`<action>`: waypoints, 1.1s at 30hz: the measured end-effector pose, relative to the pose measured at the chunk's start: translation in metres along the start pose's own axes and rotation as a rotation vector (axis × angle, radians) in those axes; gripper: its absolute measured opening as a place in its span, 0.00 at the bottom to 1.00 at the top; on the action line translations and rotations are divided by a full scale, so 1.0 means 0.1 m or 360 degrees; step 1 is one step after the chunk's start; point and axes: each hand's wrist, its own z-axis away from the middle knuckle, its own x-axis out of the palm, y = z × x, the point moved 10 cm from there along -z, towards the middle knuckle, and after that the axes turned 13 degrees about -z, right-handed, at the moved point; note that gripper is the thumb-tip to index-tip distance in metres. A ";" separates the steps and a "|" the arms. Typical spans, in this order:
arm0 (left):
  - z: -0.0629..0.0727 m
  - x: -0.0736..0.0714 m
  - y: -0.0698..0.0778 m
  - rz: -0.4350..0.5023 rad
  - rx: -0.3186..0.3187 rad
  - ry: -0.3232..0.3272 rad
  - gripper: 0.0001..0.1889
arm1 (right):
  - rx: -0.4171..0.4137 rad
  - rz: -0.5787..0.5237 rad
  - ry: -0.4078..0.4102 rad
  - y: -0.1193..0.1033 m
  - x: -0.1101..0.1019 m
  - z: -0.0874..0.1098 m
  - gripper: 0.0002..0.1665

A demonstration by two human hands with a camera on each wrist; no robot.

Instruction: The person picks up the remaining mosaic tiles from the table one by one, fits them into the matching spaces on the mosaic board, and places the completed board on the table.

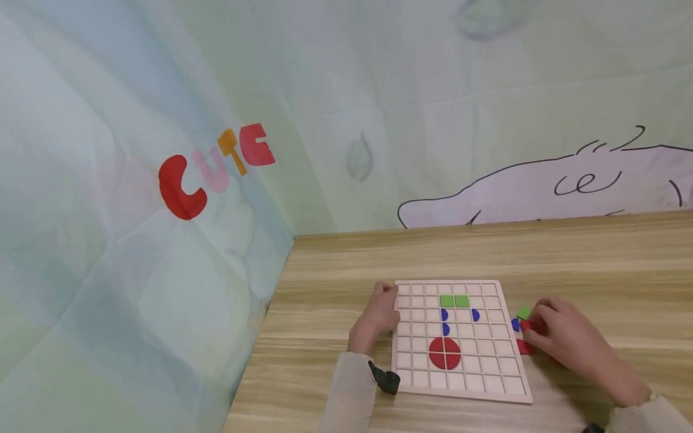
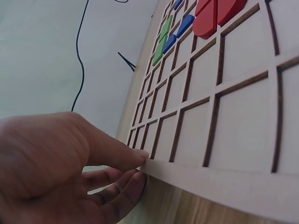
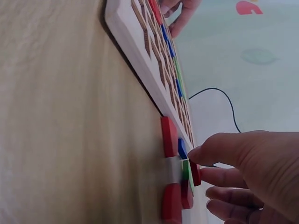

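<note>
A pale wooden grid board lies flat on the table. My left hand grips its left edge, the thumb on the rim and the other fingers against the side. On the board sit two green squares, three blue half-circles and a red circle made of quarter pieces. Right of the board, my right hand pinches a red piece between thumb and index finger. Close beneath it are a loose green piece, a blue piece and several red pieces.
The wood-grain table extends around the board. Behind it stands a pale printed backdrop with a line drawing, and another sheet with coloured letters hangs on the left. A dark band is on my left wrist.
</note>
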 end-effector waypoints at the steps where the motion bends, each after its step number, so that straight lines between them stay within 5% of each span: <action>1: 0.00 0.00 0.00 -0.0003 -0.0001 0.0001 0.33 | 0.0002 -0.0005 -0.0006 0.00 -0.01 0.00 0.14; 16: -0.01 0.00 -0.01 -0.0001 -0.0005 0.0009 0.33 | -0.0366 -0.0028 0.0167 -0.37 -0.13 -0.07 0.12; 33: -0.01 0.01 -0.01 0.0010 -0.0011 0.0008 0.33 | -0.0519 -0.0013 0.0109 -0.69 0.09 -0.15 0.12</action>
